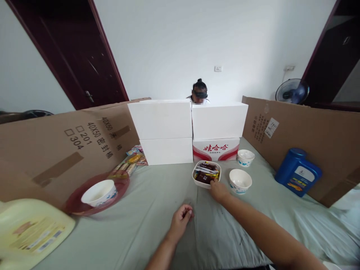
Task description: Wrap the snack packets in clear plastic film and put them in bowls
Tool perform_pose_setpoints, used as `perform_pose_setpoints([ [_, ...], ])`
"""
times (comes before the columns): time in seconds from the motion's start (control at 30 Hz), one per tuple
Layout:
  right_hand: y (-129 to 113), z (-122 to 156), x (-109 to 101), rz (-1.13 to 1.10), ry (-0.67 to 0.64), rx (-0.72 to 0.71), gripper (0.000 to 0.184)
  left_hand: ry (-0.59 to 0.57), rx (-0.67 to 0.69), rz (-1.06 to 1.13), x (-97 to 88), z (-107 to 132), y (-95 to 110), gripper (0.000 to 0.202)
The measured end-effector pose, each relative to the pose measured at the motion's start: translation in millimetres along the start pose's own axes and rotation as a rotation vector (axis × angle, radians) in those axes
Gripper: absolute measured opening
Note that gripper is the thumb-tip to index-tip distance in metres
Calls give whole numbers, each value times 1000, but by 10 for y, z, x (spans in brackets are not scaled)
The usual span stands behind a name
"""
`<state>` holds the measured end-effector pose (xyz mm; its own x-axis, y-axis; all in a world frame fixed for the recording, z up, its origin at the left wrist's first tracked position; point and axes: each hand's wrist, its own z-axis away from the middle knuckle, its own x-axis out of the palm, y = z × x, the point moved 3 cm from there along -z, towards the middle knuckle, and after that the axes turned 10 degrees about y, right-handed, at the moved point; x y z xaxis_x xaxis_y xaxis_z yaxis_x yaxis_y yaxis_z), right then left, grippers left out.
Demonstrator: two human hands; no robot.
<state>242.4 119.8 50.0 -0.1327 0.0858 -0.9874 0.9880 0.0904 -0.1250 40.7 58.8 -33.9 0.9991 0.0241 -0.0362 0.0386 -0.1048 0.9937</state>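
Note:
My right hand (218,190) reaches forward to a small white square bowl (197,180) full of wrapped snacks (206,172); its fingertips touch the bowl's near rim and a dark wrapper there. Whether it grips the wrapper I cannot make out. My left hand (181,217) rests on the pale green cloth (157,225) nearer to me, fingers curled together, with nothing visible in them. Two empty white paper bowls (240,180) (245,157) stand just right of the snack bowl.
White boxes (161,131) and a red-printed carton (216,149) form a wall at the back, with a person behind them. Cardboard sheets (56,150) (309,138) flank both sides. A red plate (75,208) holds a paper bowl (99,192); snack packets (132,161), a blue jug (298,171), a yellow jug (28,228).

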Motion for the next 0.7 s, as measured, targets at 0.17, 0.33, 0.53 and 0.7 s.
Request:
perform_pose_setpoints([
  [0.17, 60, 3, -102, -33, 49, -37, 23, -4, -5, -5, 0, 9, 24, 42],
  [0.33, 207, 106, -418, -47, 155, -49, 21, 0, -5, -15, -7, 11, 20, 40],
  [0.53, 758, 355, -969, -25, 309, 9, 25, -18, 20, 1, -6, 6, 40, 34],
  [0.7, 1590, 730, -1280, 55, 470, 90, 26, -12, 8, -15, -1, 8, 68, 35],
])
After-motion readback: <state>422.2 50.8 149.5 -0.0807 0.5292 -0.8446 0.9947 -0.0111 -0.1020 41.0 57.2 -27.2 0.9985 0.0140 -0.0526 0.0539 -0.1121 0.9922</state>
